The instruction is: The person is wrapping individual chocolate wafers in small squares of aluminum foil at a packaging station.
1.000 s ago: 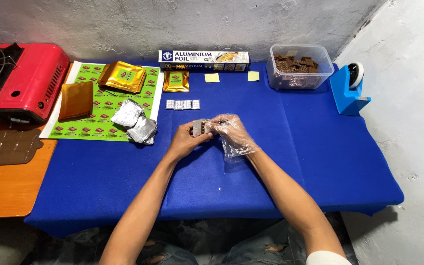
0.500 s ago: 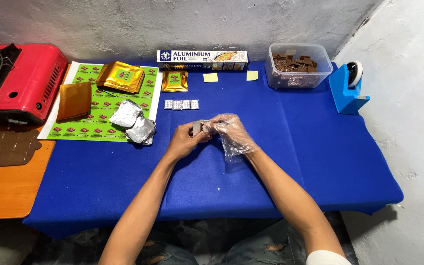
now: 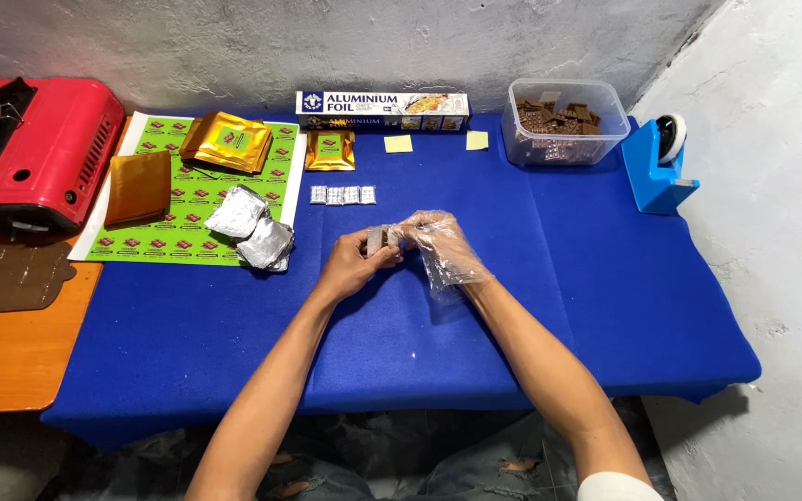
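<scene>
Hands barely shift versus a second ago: both stay at the same spot just in front of the row of foil-wrapped squares (image 3: 342, 195), working one small foil-wrapped piece (image 3: 379, 239). Left hand (image 3: 353, 264), bare, keeps a closed grip on the piece, thumb and fingertips pinching it; right hand (image 3: 438, 243), in a loose clear plastic glove, stays pinched on the piece's other end, fingers curled, not spread. Piece sits between the two hands, lifted just off the blue table (image 3: 549, 306), near the row and right of the crumpled foil sheets (image 3: 254, 229). Only visible change: the piece seems turned slightly and the fingers pressed tighter round it, so judgement is that the foil folding on this piece is still mid-way, not finished; exact fold state too small to tell. Nothing else moves. Row of squares still holds four, untouched. Behind the row: a gold pouch (image 3: 330, 149), a long foil roll box (image 3: 382, 109), two yellow sticky notes (image 3: 399, 143). Far right of the row: a clear tub of brown pieces (image 3: 564, 121), then a blue tape dispenser (image 3: 656, 167). Left of the row: a green printed sheet (image 3: 178, 218) with more gold pouches and a brown packet (image 3: 139, 186), a red gas stove (image 3: 34, 148) beyond, and a brown mould (image 3: 6, 276) on the orange surface.
</scene>
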